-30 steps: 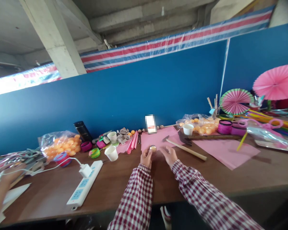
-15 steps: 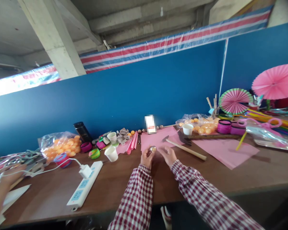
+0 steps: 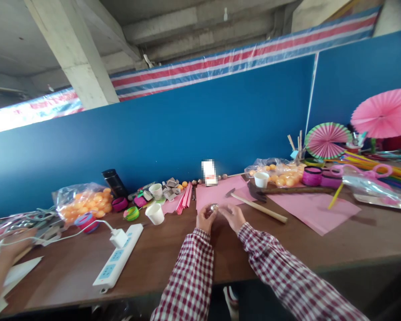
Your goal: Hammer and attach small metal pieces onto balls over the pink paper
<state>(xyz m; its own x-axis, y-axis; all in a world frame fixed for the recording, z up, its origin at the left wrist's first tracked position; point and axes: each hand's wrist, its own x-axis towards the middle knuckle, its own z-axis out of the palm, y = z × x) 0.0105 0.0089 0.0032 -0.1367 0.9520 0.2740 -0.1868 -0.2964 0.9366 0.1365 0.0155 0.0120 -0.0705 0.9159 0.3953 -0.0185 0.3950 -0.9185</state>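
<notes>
Between thumb and fingers my left hand (image 3: 205,217) grips a small shiny metal ball (image 3: 214,207), above the near edge of a pink paper sheet (image 3: 203,195). My right hand (image 3: 234,217) is closed, with its fingertips against the ball's right side. The fingers cover part of the ball. Just right of my right hand lies a hammer (image 3: 259,206) with a wooden handle, its head on the pink paper. More metal balls (image 3: 225,176) sit along the foot of the blue wall.
A white power strip (image 3: 118,258), paper cups (image 3: 154,214) and a bag of orange balls (image 3: 87,204) stand to the left. Another person's hand (image 3: 20,240) is at the far left. Rightward are a second bag of orange balls (image 3: 285,180), another pink sheet (image 3: 316,214) and paper fans (image 3: 327,140).
The ball has turned slightly in my fingers, and my right fingertips have come closer onto it. Both arms stay in about the same place.
</notes>
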